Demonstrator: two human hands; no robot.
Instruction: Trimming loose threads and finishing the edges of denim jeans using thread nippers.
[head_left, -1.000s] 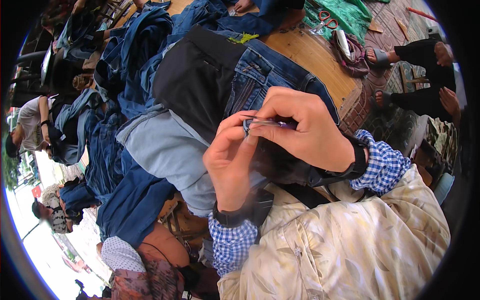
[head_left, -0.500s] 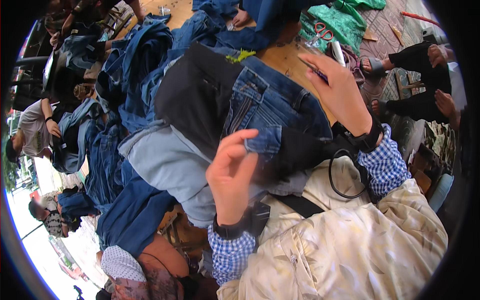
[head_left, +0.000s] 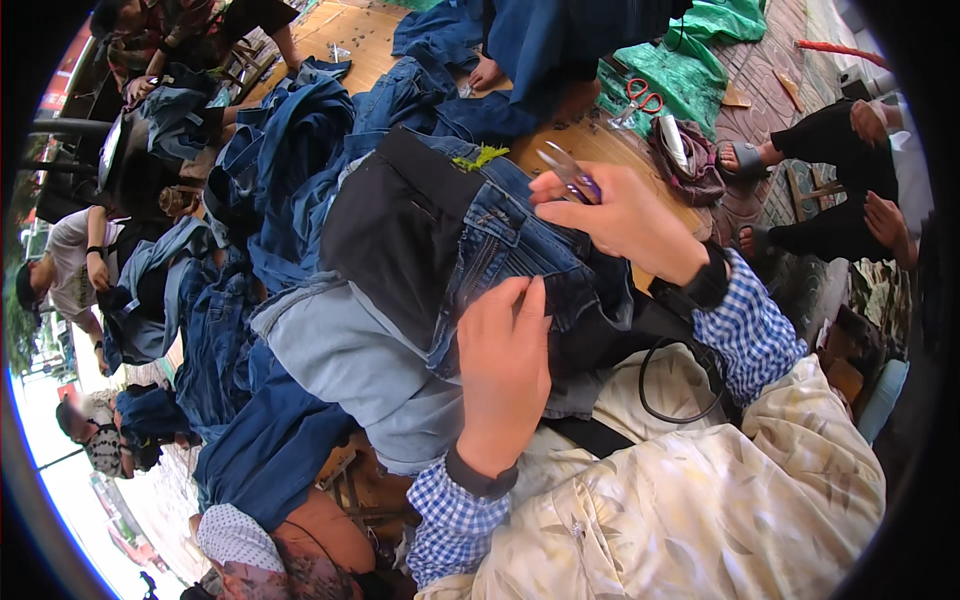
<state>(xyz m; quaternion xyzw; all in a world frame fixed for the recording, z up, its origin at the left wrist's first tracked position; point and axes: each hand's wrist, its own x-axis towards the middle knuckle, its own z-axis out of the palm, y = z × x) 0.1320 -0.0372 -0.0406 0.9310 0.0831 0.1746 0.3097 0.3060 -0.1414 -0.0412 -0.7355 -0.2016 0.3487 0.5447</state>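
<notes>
Across my lap lies a pair of dark blue jeans (head_left: 500,215), its zip and waist toward me, with black cloth (head_left: 395,220) at its left. My left hand (head_left: 505,385) has its fingers together on the denim beside the zip, gripping a fold; its fingertips partly hide the cloth. My right hand (head_left: 640,220) holds small thread snips (head_left: 572,177) with a purple handle, blades spread and pointing up and left over the waistband. Light blue denim (head_left: 345,345) lies under the jeans. Bright yellow-green threads (head_left: 481,157) sit at the waistband's far edge.
More blue jeans (head_left: 285,150) pile up at the left and far side on a wooden board (head_left: 345,30). Red-handled scissors (head_left: 640,97) rest by a green sheet (head_left: 690,80). A black cable (head_left: 645,400) loops near my right forearm. Other people sit at left, far side and right.
My left hand has come down from above the cloth onto the denim by the zip. My right hand has moved left with the snips, now over the waistband.
</notes>
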